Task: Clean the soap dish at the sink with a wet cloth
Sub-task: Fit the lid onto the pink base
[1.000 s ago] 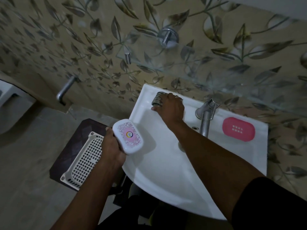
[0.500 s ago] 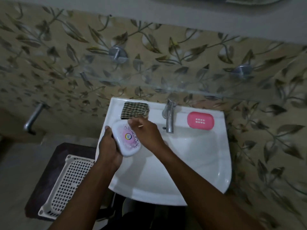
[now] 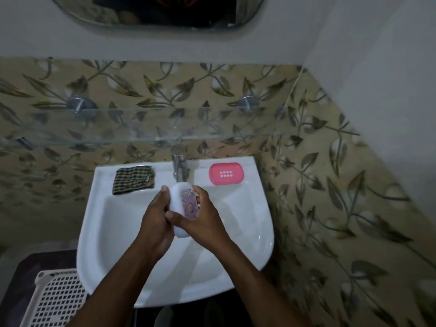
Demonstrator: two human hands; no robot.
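Both hands hold a white soap dish [image 3: 182, 204] with a pink and purple patterned lid over the middle of the white sink [image 3: 247, 232], just in front of the tap [image 3: 180, 167]. My left hand [image 3: 157, 220] grips its left side and my right hand [image 3: 200, 223] wraps its right side. A checked green cloth [image 3: 133, 179] lies folded on the sink's back left ledge, apart from both hands. A pink soap dish part [image 3: 226, 173] with slots rests on the back right ledge.
A glass shelf [image 3: 141, 128] on two metal pegs juts out above the sink, under a mirror [image 3: 153, 13]. A white perforated plastic basket [image 3: 56, 300] sits on a dark mat on the floor at lower left. Leaf-patterned tiled walls close in behind and to the right.
My right hand left the cloth on the ledge and joined the left hand on the white soap dish. The dish moved from the sink's left edge to the middle, below the tap.
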